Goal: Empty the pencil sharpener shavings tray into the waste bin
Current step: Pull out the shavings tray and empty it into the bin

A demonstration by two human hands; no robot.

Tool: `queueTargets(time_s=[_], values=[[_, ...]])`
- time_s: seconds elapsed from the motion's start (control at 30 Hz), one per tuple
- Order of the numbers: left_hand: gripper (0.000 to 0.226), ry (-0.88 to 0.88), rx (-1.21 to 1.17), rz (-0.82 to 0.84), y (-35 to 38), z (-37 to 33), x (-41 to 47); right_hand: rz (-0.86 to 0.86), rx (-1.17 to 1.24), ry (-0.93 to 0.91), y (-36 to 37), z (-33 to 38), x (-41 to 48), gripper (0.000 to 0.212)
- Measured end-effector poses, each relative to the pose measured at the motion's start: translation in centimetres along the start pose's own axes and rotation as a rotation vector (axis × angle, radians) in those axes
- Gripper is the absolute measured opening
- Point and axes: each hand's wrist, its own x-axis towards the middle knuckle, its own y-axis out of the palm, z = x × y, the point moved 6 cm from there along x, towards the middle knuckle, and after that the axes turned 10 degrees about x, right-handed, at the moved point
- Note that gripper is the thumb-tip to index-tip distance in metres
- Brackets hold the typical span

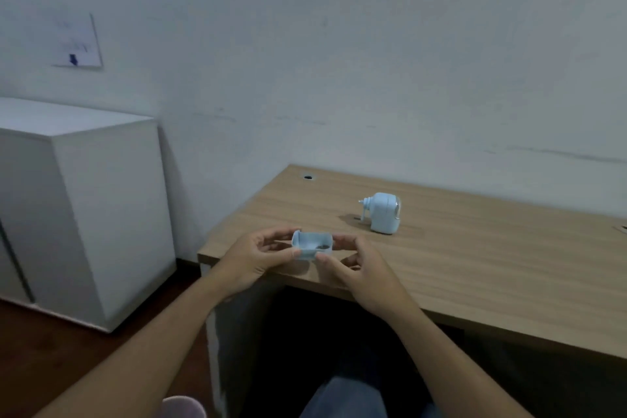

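We see left hand [252, 258] and right hand [359, 265] both pinching shavings tray [312, 245] upright above desk [441, 268] edge; sharpener [383, 213] stands apart.

- Both bare forearms reach forward and converge at the tray [311, 245].
- The left hand [252, 256] pinches the tray's left end, thumb on its near wall.
- The right hand [359, 265] pinches the tray's right end, fingers curled.

Wooden desk [475, 268] fills right side, set against pale wall [339, 61]. Small dark cable hole [307, 177] near desk's far left corner. White cabinet [84, 214] stands left, apart from desk. Paper notice [79, 42] on wall above cabinet, print blurred. Dark reddish floor [68, 349] below.
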Motion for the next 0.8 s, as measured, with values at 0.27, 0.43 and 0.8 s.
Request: queueTargets(time_s=[0.27, 0.43, 0.8], values=[[0.049, 0.022, 0.108, -0.179, -10.7, 1.6, -5.8, 0.168, 0.025, -0.04, 10.7, 3.0, 2.5, 0.041], [0.052, -0.011, 0.087, -0.269, -17.0, 4.2, -10.0, 0.238, 0.038, -0.106, 18.9, 3.5, 3.6, 0.043], [0.048, -0.169, 0.11, -0.48, -24.0, 14.6, -18.4, 0.426, 0.103, -0.029, 33.1, -2.1, 2.3, 0.057]])
